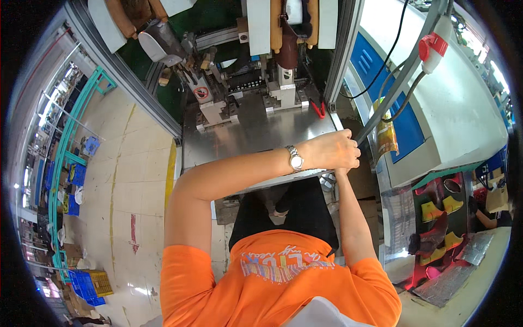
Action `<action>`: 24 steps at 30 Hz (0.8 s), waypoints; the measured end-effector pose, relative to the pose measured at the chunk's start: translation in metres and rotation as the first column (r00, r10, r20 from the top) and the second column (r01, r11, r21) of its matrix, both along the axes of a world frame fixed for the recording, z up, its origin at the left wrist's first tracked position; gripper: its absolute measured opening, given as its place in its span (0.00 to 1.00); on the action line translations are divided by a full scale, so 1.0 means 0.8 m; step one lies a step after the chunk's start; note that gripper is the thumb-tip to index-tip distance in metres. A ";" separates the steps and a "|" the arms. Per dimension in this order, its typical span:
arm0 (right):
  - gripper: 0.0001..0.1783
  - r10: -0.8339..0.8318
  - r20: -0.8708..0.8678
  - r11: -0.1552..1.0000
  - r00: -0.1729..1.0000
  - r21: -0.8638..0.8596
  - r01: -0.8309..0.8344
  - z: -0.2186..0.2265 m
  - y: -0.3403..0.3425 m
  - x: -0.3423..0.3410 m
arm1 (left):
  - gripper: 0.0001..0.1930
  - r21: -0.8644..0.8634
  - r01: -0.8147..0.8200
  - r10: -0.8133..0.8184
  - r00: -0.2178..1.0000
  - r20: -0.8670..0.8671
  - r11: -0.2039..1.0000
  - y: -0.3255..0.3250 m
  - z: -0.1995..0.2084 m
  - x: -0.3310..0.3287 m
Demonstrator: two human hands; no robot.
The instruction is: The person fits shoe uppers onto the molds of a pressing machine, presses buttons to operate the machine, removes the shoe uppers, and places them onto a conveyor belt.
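My left arm reaches across the front of a metal machine table [218,147], a wristwatch [295,159] on its wrist. At the table's right front corner, beside an upright metal post, my left hand [331,150] is closed with its fingers curled; what they hold, if anything, is hidden. My right hand [341,172] comes up from below and is mostly covered by the left, so its fingers do not show. Behind the hands on the table lies a red-handled tool [317,109]. A brown boot upper [287,52] sits on the right-hand machine station.
A pale, rounded form [159,43] is on the left station. A red-and-white switch box [433,48] hangs on the frame at right, near a white-and-blue machine [457,114]. Yellow shoe forms [431,211] and dark boots lie on a rack, with another person's arm [485,219] beside it.
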State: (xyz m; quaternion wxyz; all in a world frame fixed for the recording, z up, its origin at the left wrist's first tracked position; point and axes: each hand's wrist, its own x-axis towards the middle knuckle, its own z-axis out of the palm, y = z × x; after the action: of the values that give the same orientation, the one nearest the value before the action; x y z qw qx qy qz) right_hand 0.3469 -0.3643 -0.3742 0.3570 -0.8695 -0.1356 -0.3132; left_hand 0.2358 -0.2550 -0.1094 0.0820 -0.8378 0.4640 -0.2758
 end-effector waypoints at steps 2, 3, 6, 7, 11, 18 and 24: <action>0.15 -0.051 0.018 0.996 0.999 -0.069 0.052 -0.017 -0.005 0.008 | 0.02 -0.007 -0.002 0.002 1.000 0.011 1.000 0.001 -0.003 0.000; 0.15 -0.054 0.020 0.996 0.998 -0.073 0.055 -0.024 -0.009 0.014 | 0.02 -0.013 -0.001 0.001 1.000 0.025 1.000 0.000 -0.002 -0.001; 0.15 -0.046 -0.027 0.998 0.999 -0.045 0.045 -0.035 -0.015 0.023 | 0.02 -0.025 0.008 -0.008 1.000 0.016 1.000 -0.005 -0.002 -0.001; 0.16 -0.026 -0.028 0.999 0.999 -0.028 0.025 -0.029 -0.004 0.015 | 0.02 -0.022 -0.008 0.009 1.000 0.012 1.000 0.002 -0.006 -0.003; 0.16 0.011 -0.021 0.999 1.000 0.041 -0.010 0.005 0.015 -0.014 | 0.02 -0.012 -0.031 0.031 0.999 -0.005 0.999 0.015 -0.012 -0.012; 0.16 0.008 0.042 0.998 0.999 0.062 -0.010 -0.011 -0.017 0.001 | 0.10 -0.191 -0.035 -0.028 0.948 -0.316 0.981 -0.001 -0.037 -0.003; 0.11 0.015 -0.126 0.900 0.992 0.433 0.041 0.011 -0.064 -0.037 | 0.28 -0.222 -0.647 0.473 0.711 -0.520 0.729 0.034 -0.147 -0.033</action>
State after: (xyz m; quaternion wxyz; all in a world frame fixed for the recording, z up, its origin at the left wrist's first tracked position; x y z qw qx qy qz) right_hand 0.3174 -0.4157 -0.3650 0.5476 -0.7868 -0.0336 -0.2827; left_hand 0.2091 -0.2278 -0.2273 -0.1085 -0.9777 0.1228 -0.1316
